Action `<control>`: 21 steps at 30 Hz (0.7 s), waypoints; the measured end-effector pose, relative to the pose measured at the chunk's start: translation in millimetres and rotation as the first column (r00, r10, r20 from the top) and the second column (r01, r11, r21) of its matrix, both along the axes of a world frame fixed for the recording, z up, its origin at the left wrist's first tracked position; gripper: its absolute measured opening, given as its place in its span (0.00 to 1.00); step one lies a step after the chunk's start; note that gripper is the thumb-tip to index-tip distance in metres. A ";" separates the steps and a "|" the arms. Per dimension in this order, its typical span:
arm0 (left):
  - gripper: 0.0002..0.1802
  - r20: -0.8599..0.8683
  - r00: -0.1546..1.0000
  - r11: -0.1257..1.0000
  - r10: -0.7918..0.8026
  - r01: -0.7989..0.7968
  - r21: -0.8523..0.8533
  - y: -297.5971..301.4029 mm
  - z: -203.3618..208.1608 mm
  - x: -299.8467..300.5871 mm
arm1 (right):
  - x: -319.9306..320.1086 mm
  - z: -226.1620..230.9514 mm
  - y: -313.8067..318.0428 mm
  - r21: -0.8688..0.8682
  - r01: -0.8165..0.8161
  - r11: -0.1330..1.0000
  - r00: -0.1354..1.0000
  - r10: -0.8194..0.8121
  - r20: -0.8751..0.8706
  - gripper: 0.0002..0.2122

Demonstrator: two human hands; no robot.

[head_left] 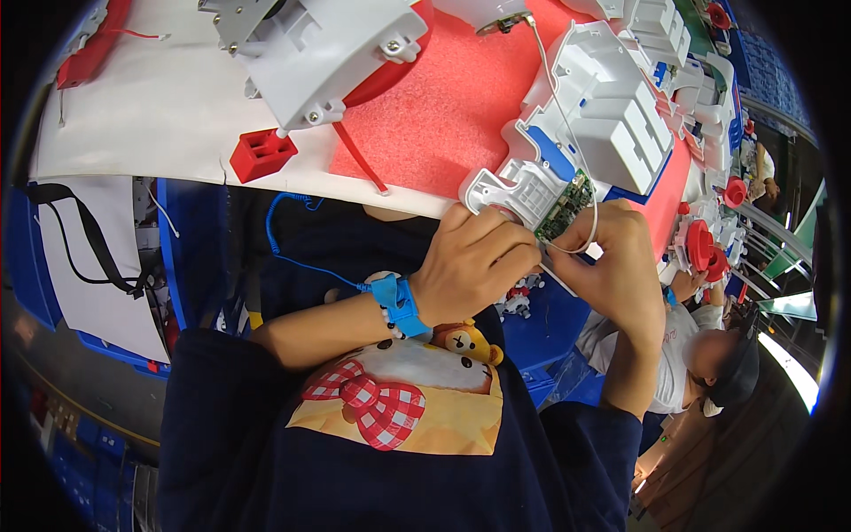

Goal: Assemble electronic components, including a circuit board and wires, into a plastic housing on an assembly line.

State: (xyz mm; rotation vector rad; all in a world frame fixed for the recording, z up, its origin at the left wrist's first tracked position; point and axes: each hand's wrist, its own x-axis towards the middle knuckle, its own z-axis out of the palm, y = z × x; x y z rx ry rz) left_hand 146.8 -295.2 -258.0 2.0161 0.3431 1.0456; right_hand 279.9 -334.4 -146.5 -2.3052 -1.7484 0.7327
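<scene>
A white plastic housing [603, 102] lies at the table's near edge, its narrow end toward me. Set against that end is a green circuit board [566, 206], with a blue strip [551, 152] beside it. My left hand [479, 262] is closed round the housing's near end, fingers curled and their tips partly hidden. To its right, my right hand [620, 262] pinches a thin white cable [567, 115] close to the board's lower edge. The cable loops up to a small board on a white round part [496, 16] at the back. Its plug is hidden by my fingers.
A larger white assembly [328, 62] with a red block [263, 155] and red strip stands left, partly on red foam [434, 106]. More white housings line the right. A blue coiled cord [288, 213] runs to my left wristband. A co-worker [700, 355] sits at the right.
</scene>
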 end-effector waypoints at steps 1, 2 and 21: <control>0.11 -0.006 1.000 1.000 0.008 -0.008 0.016 0.6 -0.3 1.4 | 0.1 -1.2 0.3 0.016 -0.004 1.000 1.000 0.004 0.000 0.04; 0.11 -0.011 1.000 0.999 0.016 -0.016 0.034 1.5 -0.2 2.4 | 0.5 -2.0 1.0 0.033 -0.008 0.999 1.000 0.008 0.001 0.05; 0.19 0.204 0.882 0.063 -0.425 0.254 -0.965 -30.0 109.7 -44.3 | -13.7 103.2 -15.6 -0.027 -0.030 0.999 0.993 0.026 -0.112 0.05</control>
